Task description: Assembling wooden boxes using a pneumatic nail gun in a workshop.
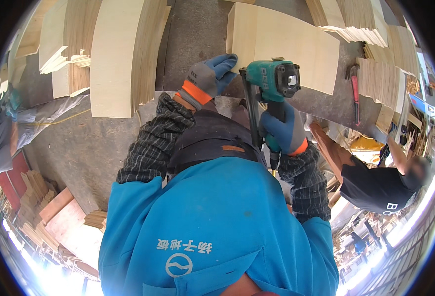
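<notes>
My right hand (286, 128), in a grey and blue glove with an orange cuff, is wrapped round the handle of a green and black nail gun (275, 81). The tool's long dark magazine runs down beside my hand. Over to the left, my left hand (210, 79), gloved the same way, grips the near left corner of a pale wooden panel (289, 49) with its fingers bent round the edge. The panel lies on a dark work surface (193, 34), and the nail gun's head overlaps its near edge in view. Where the nose meets the wood is hidden.
Stacked pale boards (116, 59) stand to the left, and more board stacks (380, 81) to the right. A red-handled hammer (355, 93) lies right of the panel. A person in a black shirt (375, 185) works at the right; another person's gloved hand (11, 102) shows far left.
</notes>
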A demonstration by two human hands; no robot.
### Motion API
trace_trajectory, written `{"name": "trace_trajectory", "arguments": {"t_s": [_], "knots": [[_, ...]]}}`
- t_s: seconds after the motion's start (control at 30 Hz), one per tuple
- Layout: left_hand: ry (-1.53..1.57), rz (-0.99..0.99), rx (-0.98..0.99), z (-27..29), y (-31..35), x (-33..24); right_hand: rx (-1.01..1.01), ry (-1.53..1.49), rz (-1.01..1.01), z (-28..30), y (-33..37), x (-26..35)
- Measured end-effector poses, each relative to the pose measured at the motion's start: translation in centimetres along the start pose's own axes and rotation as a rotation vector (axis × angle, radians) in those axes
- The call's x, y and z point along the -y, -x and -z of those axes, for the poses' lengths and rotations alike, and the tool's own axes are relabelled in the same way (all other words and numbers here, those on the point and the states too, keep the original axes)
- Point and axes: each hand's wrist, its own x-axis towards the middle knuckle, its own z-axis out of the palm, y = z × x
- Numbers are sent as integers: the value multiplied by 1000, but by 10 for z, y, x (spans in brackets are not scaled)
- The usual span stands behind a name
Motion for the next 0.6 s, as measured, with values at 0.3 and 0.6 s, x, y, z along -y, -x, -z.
{"name": "trace_trajectory", "arguments": {"t_s": [0.3,0.6], "knots": [[22,43,17,4,-2,-5,-63,-91,65,9,15,-10],[44,61,-1,2,-2,-5,-28,-70,0,25,13,-5]]}}
